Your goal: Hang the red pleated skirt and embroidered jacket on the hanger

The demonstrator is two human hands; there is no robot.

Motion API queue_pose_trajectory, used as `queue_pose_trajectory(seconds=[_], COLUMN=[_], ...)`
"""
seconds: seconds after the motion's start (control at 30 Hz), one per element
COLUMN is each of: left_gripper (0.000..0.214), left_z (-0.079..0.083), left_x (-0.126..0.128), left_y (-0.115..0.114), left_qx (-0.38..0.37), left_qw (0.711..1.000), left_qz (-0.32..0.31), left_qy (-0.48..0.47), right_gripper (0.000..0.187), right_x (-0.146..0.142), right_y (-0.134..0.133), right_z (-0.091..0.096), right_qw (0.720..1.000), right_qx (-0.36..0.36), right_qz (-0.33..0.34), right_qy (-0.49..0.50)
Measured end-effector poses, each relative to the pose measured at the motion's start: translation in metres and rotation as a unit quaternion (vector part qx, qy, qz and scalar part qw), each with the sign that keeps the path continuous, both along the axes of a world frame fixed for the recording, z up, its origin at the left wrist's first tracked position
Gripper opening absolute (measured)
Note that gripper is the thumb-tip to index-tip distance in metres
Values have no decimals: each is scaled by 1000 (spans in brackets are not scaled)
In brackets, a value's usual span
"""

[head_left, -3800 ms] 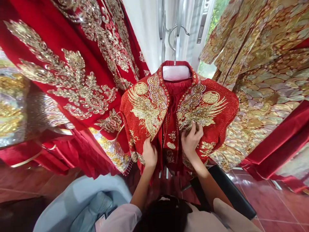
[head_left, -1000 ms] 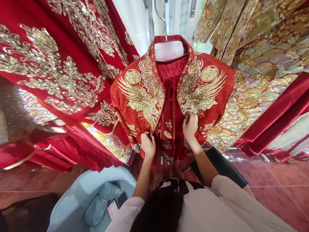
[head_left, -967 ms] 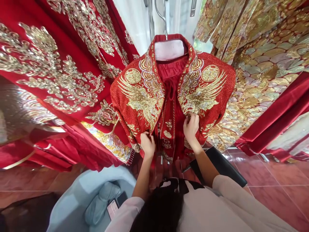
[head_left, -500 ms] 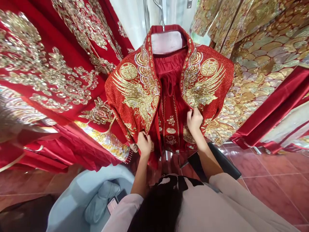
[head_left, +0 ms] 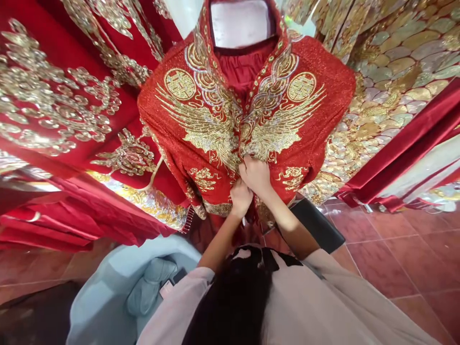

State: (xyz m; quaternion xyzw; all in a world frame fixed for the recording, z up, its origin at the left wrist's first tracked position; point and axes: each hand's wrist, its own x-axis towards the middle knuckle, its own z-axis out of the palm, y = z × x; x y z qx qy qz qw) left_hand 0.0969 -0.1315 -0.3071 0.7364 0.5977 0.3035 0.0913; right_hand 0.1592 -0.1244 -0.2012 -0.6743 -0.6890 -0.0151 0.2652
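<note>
In front of me hangs a red jacket (head_left: 165, 124) with gold bird embroidery and round gold emblems on both sides of the chest. Its two front edges meet at the middle below the collar. My left hand (head_left: 241, 197) is closed on the left front edge, low on the chest. Just above it and to the right, my right hand (head_left: 256, 176) grips the other edge, close against the left hand. The fingertips are mostly hidden behind the hands. Gathered red cloth (head_left: 239, 67) shows inside the neck opening.
Red garments with silver beading (head_left: 72, 105) hang at left, a gold scale-patterned garment (head_left: 391, 72) at right. A pale blue chair (head_left: 93, 287) holding a grey-blue cushion-like item (head_left: 145, 287) stands lower left. A black flat object (head_left: 319, 225) is above the tiled floor (head_left: 388, 254).
Both hands have come together at the middle, drawing the jacket's front edges shut over the red cloth inside. The jacket appears larger and higher in view.
</note>
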Motion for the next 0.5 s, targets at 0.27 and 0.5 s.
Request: queue_pose_trajectory(seconds=[0.27, 0.5], left_gripper=[14, 18], left_z=[-29, -119], left_x=[-26, -85], left_y=[10, -33], left_qx=[-99, -253], left_qw=[968, 864], left_qz=[-34, 29], left_qy=[-227, -435], right_gripper=[21, 19], right_x=[21, 56], right_y=[11, -63], right_z=[-58, -189], right_qw=[971, 784], right_qx=[49, -110], right_qz=[62, -31], right_qy=[227, 610])
